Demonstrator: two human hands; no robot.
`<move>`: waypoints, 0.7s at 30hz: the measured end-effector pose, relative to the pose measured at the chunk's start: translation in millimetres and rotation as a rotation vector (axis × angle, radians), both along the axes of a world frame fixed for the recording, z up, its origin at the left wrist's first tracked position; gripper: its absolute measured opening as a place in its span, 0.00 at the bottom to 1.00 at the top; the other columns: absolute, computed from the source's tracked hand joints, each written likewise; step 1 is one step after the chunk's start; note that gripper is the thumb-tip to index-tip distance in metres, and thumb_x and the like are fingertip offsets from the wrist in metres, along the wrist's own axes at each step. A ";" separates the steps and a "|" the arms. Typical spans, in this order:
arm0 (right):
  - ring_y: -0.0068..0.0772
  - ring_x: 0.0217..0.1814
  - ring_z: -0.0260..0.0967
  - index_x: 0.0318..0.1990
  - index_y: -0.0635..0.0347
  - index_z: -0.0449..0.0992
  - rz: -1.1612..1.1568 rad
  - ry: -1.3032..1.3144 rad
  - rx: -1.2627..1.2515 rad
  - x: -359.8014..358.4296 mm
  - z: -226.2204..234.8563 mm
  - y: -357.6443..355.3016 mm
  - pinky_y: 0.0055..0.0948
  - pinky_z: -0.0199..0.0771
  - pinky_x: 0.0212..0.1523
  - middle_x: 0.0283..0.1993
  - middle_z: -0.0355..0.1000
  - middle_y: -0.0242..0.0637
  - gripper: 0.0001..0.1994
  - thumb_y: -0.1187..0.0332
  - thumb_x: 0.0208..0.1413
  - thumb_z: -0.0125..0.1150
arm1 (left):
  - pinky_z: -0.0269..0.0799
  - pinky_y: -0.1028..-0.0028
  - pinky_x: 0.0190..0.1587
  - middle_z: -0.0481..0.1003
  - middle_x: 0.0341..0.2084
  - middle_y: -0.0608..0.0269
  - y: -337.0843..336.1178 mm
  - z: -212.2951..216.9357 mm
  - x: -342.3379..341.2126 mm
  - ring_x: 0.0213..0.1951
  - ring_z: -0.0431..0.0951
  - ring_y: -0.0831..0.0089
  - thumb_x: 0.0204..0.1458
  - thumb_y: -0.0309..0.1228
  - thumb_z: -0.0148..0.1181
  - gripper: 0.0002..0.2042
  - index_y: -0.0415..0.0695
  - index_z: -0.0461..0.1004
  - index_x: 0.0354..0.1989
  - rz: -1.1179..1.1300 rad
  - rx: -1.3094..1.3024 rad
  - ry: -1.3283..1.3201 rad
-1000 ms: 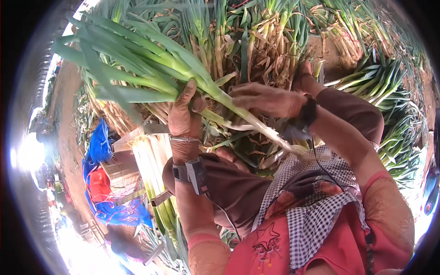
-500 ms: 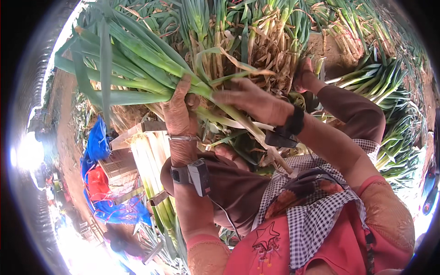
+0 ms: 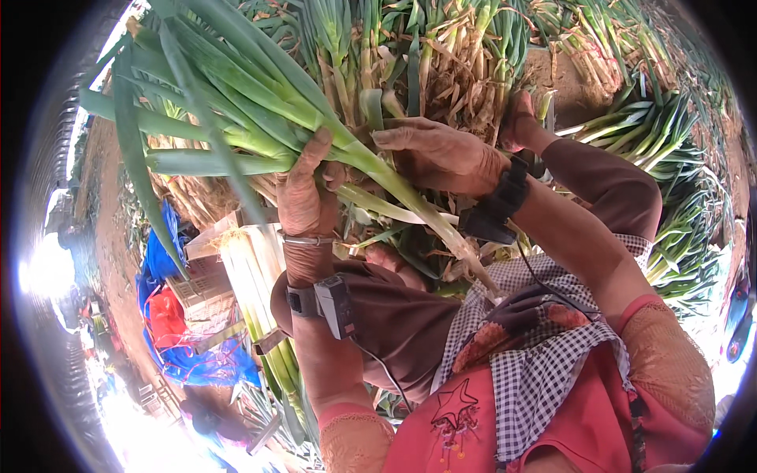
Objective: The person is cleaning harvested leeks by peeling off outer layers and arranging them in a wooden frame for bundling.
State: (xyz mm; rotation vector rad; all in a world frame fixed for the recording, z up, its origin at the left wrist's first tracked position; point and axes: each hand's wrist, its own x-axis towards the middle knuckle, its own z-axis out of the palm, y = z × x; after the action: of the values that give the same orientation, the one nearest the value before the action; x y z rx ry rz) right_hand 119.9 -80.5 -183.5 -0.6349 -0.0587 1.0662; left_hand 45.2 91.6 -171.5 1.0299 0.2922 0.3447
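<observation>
My left hand (image 3: 303,185) is wrapped around a thick leek (image 3: 394,181) just below where its green leaves fan out. The leaves spread to the upper left, and the pale root end slants down to my checked apron (image 3: 544,386). A paler strip (image 3: 378,203) runs from under my left hand beside the stem. My right hand (image 3: 449,158) is just right of the stem, thumb stretched toward it. Its thumb tip meets a short upright leek leaf (image 3: 371,106) that it seems to pinch. The other right fingertips are partly hidden behind the thumb.
Bundles of leeks (image 3: 465,71) stand beyond my hands, and more lie in a heap (image 3: 646,142) at the right. White leek stalks (image 3: 256,268) lie left of my knee, beside a tan crate (image 3: 209,292) and blue plastic sheeting (image 3: 197,363). A bare foot (image 3: 520,126) is near the bundles.
My right hand has shifted slightly right and up, away from the stem. The brown-tipped leaf that stretched over it no longer shows there. The leek's leafy top has moved a little up and left.
</observation>
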 end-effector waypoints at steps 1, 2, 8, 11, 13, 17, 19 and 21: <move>0.24 0.40 0.72 0.54 0.66 0.70 0.005 -0.102 -0.020 1.2 -8.9 -2.5 0.29 0.77 0.43 0.43 0.73 0.34 0.19 0.80 0.52 0.56 | 0.57 0.81 0.19 0.73 0.31 0.68 -2.2 -0.5 1.8 0.21 0.67 0.80 0.44 0.24 0.69 0.17 0.46 0.71 0.43 -0.012 -0.003 -0.013; 0.23 0.41 0.71 0.54 0.65 0.70 0.010 -0.204 -0.041 3.1 -27.1 -4.9 0.28 0.77 0.43 0.44 0.74 0.34 0.19 0.79 0.52 0.56 | 0.57 0.81 0.20 0.73 0.31 0.68 -4.1 -2.1 4.0 0.22 0.67 0.80 0.45 0.25 0.69 0.17 0.45 0.71 0.43 -0.024 -0.007 -0.026; 0.45 0.44 0.72 0.45 0.64 0.73 0.920 -1.478 -0.678 -28.5 -80.9 -74.4 0.38 0.74 0.42 0.39 0.73 0.50 0.11 0.75 0.53 0.52 | 0.56 0.84 0.19 0.73 0.32 0.64 -2.6 10.7 0.5 0.22 0.65 0.82 0.50 0.27 0.64 0.15 0.43 0.69 0.45 -0.078 0.045 -0.008; 0.49 0.43 0.72 0.42 0.64 0.72 1.141 -1.796 -0.771 -12.1 -61.1 -101.7 0.39 0.75 0.43 0.39 0.73 0.50 0.09 0.72 0.54 0.55 | 0.57 0.84 0.20 0.77 0.34 0.58 -3.9 3.4 -0.3 0.22 0.66 0.82 0.50 0.28 0.64 0.14 0.43 0.70 0.45 -0.109 0.049 0.020; 0.47 0.38 0.73 0.42 0.64 0.72 0.295 -1.665 -0.683 -9.8 -49.3 -84.1 0.37 0.74 0.39 0.39 0.73 0.47 0.11 0.68 0.55 0.59 | 0.58 0.83 0.21 0.78 0.32 0.55 -11.5 10.0 5.1 0.23 0.69 0.81 0.49 0.28 0.64 0.14 0.43 0.71 0.44 -0.125 0.024 0.017; 0.23 0.40 0.70 0.44 0.63 0.72 0.013 -1.145 -0.445 -17.4 -2.8 -58.0 0.26 0.72 0.41 0.41 0.70 0.34 0.11 0.71 0.55 0.64 | 0.59 0.84 0.21 0.77 0.34 0.53 -11.3 5.1 11.3 0.24 0.70 0.80 0.48 0.27 0.64 0.19 0.38 0.69 0.49 -0.169 0.064 -0.018; 0.18 0.41 0.66 0.42 0.64 0.72 -0.065 -1.179 -0.416 -17.2 -12.3 -55.6 0.23 0.69 0.43 0.40 0.69 0.30 0.13 0.69 0.54 0.66 | 0.58 0.85 0.20 0.77 0.36 0.51 -10.1 5.8 13.8 0.24 0.69 0.80 0.47 0.26 0.65 0.23 0.35 0.67 0.53 -0.235 0.079 -0.058; 0.17 0.41 0.66 0.42 0.64 0.72 -0.042 -1.122 -0.380 -11.4 -16.0 -56.6 0.22 0.68 0.43 0.39 0.69 0.29 0.13 0.68 0.53 0.67 | 0.57 0.85 0.19 0.76 0.38 0.49 -8.4 4.1 13.9 0.23 0.68 0.81 0.46 0.27 0.65 0.26 0.33 0.65 0.55 -0.318 0.049 -0.134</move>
State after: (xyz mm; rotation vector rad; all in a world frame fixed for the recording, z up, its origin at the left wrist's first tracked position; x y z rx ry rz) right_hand 108.4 -137.1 -199.5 -1.5132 -0.8232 0.5661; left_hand 59.0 83.1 -167.4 1.0765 -0.0029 0.1325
